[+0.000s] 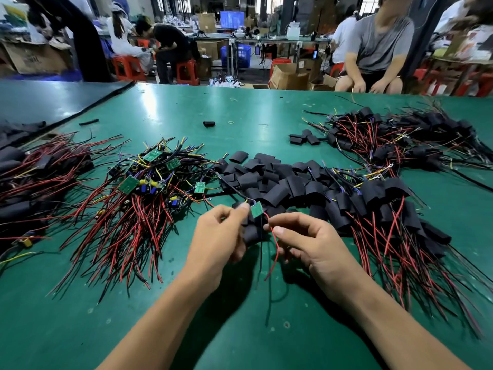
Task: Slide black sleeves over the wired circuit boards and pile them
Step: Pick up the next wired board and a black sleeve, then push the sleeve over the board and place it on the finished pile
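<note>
The small green circuit board (257,210) is held above the near middle of the desk (186,329), pinched at its far-left corner by the fingers (241,209) of the left hand (221,236). It looks light and stiff, probably fragile where the leads are soldered, so its bare edges are the safest hold. A black sleeve (250,233) sits just below it against the left palm. It looks soft and flattened and would need coaxing open; whether the leads already pass through it, I cannot tell.

The board's long axis runs roughly far to near. Its short coloured leads point away and the red wire (275,252) trails limply toward the person. The right hand (306,241) pinches that wire just under the board.

Loose sleeves (266,177) lie just beyond, bare boards (149,177) to the left, and sleeved ones (386,209) are piled on the right.
</note>
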A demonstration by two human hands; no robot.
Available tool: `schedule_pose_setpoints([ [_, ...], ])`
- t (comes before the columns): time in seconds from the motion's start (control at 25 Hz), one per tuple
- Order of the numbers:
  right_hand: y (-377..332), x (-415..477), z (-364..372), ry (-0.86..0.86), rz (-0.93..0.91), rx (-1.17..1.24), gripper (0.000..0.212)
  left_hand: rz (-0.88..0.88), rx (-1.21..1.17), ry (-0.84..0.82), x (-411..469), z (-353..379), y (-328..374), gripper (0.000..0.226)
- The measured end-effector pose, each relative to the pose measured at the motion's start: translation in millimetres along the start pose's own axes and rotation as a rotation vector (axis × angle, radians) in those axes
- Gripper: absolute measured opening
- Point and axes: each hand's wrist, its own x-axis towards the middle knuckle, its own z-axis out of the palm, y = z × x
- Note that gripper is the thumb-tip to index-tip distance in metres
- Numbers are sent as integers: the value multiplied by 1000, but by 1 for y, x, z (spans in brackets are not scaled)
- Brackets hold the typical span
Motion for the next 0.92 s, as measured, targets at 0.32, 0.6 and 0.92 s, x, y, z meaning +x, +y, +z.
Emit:
schedule_pose_setpoints([
  [0.32,-9,-12,4,-226,-60,-214,7,-177,42,-149,5,-11,4,51],
  [0.6,-2,-8,3,34,-198,-551,14,-18,-246,-219,4,-19,20,25],
  [0.92,13,-4,1,-129,-347,-1355,49,39,-535,-149,7,-32,29,34],
])
